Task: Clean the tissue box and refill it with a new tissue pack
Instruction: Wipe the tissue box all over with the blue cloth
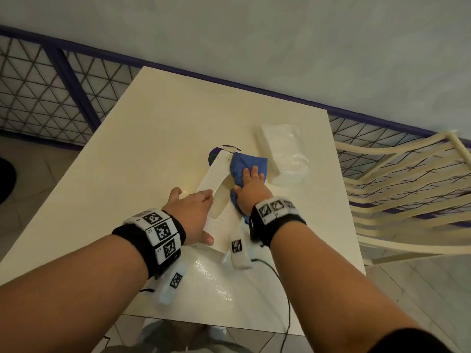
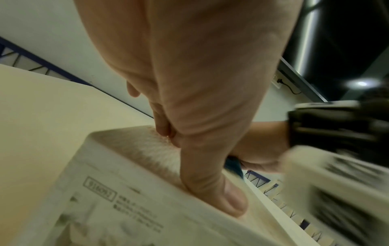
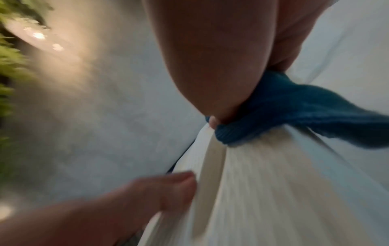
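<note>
Head cam: left hand [image 1: 191,215] grips white textured plastic tissue box [image 1: 216,174], right hand [image 1: 251,189] clutches crumpled blue cloth [image 1: 252,163] on it.

place: café-like dining area | evidence: cream table [image 1: 153,138]; slatted chair [image 1: 397,184]; tiled floor [image 1: 420,289]; purple-framed lattice partition [image 1: 38,98]

Blurred, illegible printed label [image 2: 99,189] on tissue box [image 2: 134,149]

We find open table [image 1: 153,149] across the frame's left; the tissue pack [image 1: 279,146] and chair [image 1: 397,186] crowd the right.
</note>
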`<state>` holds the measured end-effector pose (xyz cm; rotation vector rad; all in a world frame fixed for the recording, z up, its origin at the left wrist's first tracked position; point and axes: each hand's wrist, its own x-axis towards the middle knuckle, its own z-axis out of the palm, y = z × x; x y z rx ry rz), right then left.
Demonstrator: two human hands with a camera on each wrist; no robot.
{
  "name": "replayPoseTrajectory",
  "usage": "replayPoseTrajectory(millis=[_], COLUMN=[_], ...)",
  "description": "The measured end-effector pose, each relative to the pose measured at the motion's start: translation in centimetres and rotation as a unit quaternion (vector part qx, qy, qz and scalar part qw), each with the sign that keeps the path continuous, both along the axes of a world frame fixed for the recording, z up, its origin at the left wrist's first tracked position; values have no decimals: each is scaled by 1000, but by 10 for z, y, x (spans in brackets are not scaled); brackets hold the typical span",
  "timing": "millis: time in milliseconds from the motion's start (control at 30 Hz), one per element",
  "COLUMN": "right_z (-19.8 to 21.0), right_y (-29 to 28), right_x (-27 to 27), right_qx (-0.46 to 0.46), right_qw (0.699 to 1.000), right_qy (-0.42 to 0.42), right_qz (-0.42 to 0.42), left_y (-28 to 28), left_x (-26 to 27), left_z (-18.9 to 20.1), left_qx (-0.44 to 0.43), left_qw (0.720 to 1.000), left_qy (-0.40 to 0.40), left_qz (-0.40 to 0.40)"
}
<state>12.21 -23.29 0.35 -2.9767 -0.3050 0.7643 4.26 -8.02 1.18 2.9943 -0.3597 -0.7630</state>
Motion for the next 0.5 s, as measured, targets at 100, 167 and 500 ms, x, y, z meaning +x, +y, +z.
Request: replayPoseTrajectory(millis=[100,167,500], right_z=[-7,-3,58], right_y=[1,-3,-103], right_x=[-40,-64,-62], right_qx=[53,53,357], right_qw=[998,998,881], right_qy=[-11,-16,-122], right_qz=[-10,34,-286], left_y=[1,1,27], left_x=[1,0,17], left_z=[0,1,30], left_qx=[7,11,141], left_qw=[1000,1000,977], left_qy=[-2,-3,33], left_qz=[-5,-10,-155])
